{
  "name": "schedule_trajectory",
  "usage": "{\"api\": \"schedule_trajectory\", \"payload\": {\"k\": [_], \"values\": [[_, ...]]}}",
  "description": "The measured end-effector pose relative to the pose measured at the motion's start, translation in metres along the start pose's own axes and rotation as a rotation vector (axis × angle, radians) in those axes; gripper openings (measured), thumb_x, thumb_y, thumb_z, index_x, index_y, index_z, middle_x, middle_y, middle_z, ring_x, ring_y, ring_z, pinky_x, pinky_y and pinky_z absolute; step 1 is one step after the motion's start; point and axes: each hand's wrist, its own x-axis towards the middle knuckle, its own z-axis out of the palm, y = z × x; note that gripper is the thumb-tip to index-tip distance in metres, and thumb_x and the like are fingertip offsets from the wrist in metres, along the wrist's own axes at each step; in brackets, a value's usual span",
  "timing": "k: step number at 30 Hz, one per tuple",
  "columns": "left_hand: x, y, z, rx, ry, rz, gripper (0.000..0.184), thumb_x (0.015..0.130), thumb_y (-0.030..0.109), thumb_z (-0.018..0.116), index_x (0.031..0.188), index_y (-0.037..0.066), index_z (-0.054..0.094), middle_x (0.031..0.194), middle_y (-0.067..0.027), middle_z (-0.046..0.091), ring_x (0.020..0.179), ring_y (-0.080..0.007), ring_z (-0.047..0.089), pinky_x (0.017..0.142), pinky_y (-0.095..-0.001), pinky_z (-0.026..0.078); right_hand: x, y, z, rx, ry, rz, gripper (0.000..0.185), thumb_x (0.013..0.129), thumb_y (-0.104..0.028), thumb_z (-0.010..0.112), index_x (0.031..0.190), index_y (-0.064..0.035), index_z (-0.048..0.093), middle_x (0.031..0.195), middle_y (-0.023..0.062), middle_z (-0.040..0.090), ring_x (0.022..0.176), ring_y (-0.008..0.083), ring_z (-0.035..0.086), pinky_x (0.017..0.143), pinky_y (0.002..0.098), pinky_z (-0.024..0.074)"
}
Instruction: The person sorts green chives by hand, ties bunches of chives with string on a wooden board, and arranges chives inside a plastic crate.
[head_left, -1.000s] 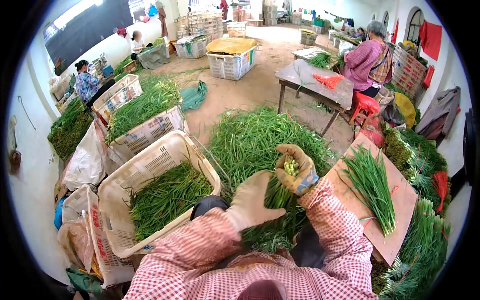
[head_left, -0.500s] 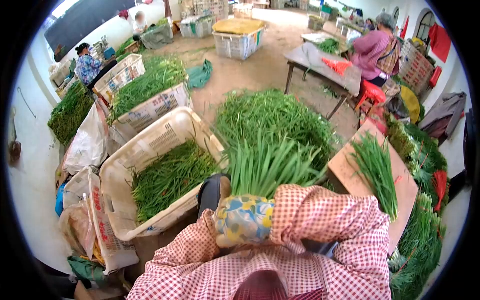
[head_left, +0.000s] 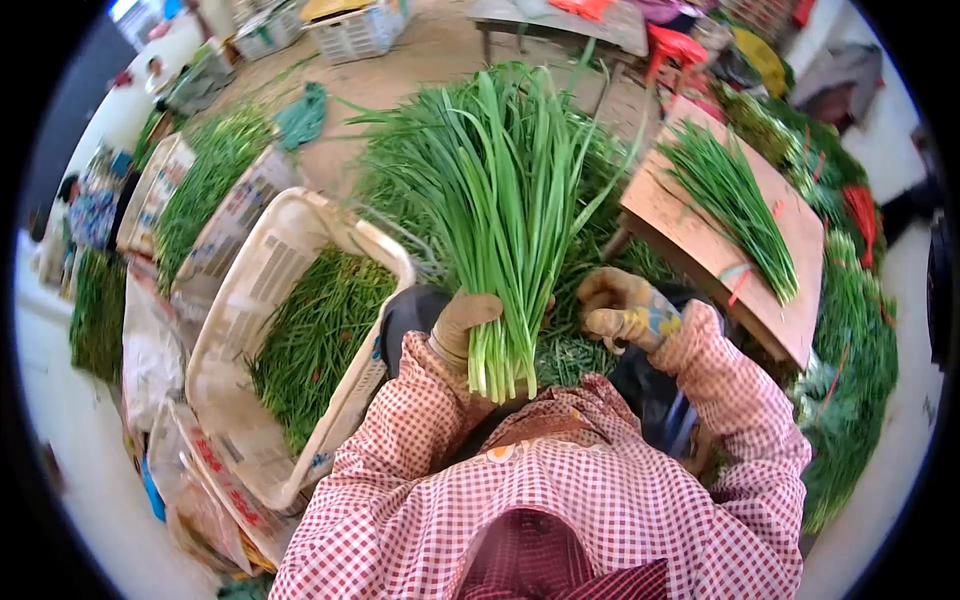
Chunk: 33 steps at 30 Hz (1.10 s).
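Note:
A bunch of garlic chives [head_left: 505, 220] stands upright in my gloved left hand [head_left: 468, 322], its leaves fanned upward and its pale cut ends pointing down at my lap. My fingers are wrapped round it near the base, partly hidden by the stalks. To the right of the bunch and apart from it, my right hand [head_left: 622, 308] is closed with curled fingers, in a stained glove with a patterned cuff. What those fingers hold, if anything, is hidden. Behind the bunch lies a large heap of loose chives [head_left: 410, 165].
A white plastic crate [head_left: 225, 345] with chives inside stands at my left. On my right, a wooden board [head_left: 660, 195] bears another chive bundle [head_left: 735, 210] and a red tie [head_left: 740, 288]. Tied chive bundles [head_left: 850, 350] line the right wall. A table [head_left: 590, 30] stands farther back.
My hands, which were together low at my lap, have come apart. The left now holds the bunch upright and the right has moved to the right. My view has tilted downward.

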Motion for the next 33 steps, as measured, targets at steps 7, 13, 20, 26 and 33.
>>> {"api": "schedule_trajectory", "payload": {"k": [7,13,20,26,33], "values": [[0.054,-0.040,0.013,0.723,-0.077,0.168,0.083,0.060,0.025,0.092,0.130,0.004,0.051,0.120,-0.0053,0.060,0.110,-0.0182,0.056,0.099,-0.0368,0.043,0.045,0.069,0.000,0.779,-0.061,-0.484,0.069,0.089,-0.032,0.066,0.143,-0.0061,0.033,0.121,0.0116,0.057,0.079,0.0181,0.056,0.064,0.0260,0.0490],[0.124,-0.031,0.039,1.283,-0.060,0.271,0.071,0.061,0.024,0.092,0.119,0.002,0.058,0.111,-0.0081,0.066,0.109,-0.0211,0.060,0.099,-0.0355,0.045,0.024,-0.005,-0.037,0.266,0.503,-0.634,0.068,0.067,-0.013,0.085,0.127,-0.0033,0.054,0.113,0.0102,0.066,0.102,0.0237,0.063,0.089,0.0387,0.0503],[0.276,-0.006,0.111,1.159,-0.477,-0.050,0.080,0.066,0.026,0.087,0.130,0.000,0.047,0.116,-0.0131,0.062,0.112,-0.0261,0.060,0.095,-0.0396,0.051,-0.015,-0.063,-0.155,0.135,0.653,-0.525,0.080,0.059,-0.032,0.089,0.119,0.0058,0.052,0.112,0.0181,0.064,0.106,0.0267,0.060,0.094,0.0379,0.0470],[0.420,-0.065,-0.061,0.384,0.056,-0.659,0.042,0.094,0.029,0.059,0.120,-0.005,0.055,0.106,-0.0140,0.065,0.093,-0.0196,0.062,0.083,-0.0330,0.053,0.013,0.005,-0.198,0.158,0.800,-0.357,0.087,0.061,-0.049,0.080,0.121,0.0067,0.051,0.118,0.0211,0.059,0.111,0.0301,0.056,0.097,0.0394,0.0443],[0.336,-0.035,0.020,0.683,-0.132,0.123,0.043,0.075,0.002,0.073,0.116,0.001,0.059,0.105,-0.0082,0.066,0.087,-0.0193,0.066,0.079,-0.0330,0.055,0.056,-0.030,-0.203,-0.448,0.803,-0.130,0.099,0.063,-0.068,0.070,0.123,0.0078,0.050,0.124,0.0246,0.054,0.118,0.0341,0.051,0.100,0.0412,0.0410]]}}
